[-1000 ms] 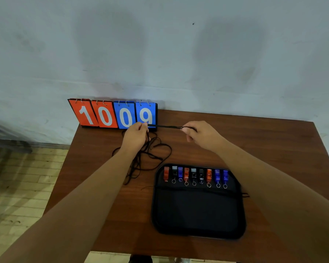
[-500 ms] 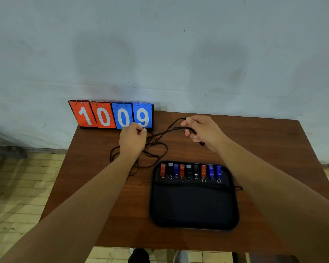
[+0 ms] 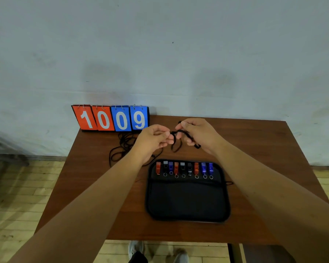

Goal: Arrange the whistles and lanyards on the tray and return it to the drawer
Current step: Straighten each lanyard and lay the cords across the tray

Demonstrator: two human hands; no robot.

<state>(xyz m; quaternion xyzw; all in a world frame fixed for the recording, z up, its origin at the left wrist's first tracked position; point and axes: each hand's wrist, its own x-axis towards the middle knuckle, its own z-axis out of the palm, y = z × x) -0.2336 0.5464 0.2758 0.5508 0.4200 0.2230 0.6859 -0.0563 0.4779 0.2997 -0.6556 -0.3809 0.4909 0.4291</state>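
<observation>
Above the far part of the worktop (image 3: 264, 149), held off the surface between both hands: one black lanyard (image 3: 179, 132). Pinched at one end by the fingertips of the left hand (image 3: 152, 138); bunched in loops inside the curled fingers of the right hand (image 3: 197, 133), with a short tail dangling below the gap. Runs roughly side to side, hand to hand, so its long axis is parallel to the row of whistles (image 3: 182, 168). Sits beyond the tray (image 3: 186, 204), which lies nearer the body. Whistles lined up along the tray's far edge, rings pointing toward the body; broad dark area below them looks free, though black cord on black would be hard to spot. Looks like the gathering-up step, with a set-down toward the body to follow. Right hand just above the tray's far edge, so probably the nearer one for that drop. More loose lanyards (image 3: 122, 147) tangled on the worktop to the left, in front of the flip scoreboard (image 3: 110, 118), closest to the left hand.
</observation>
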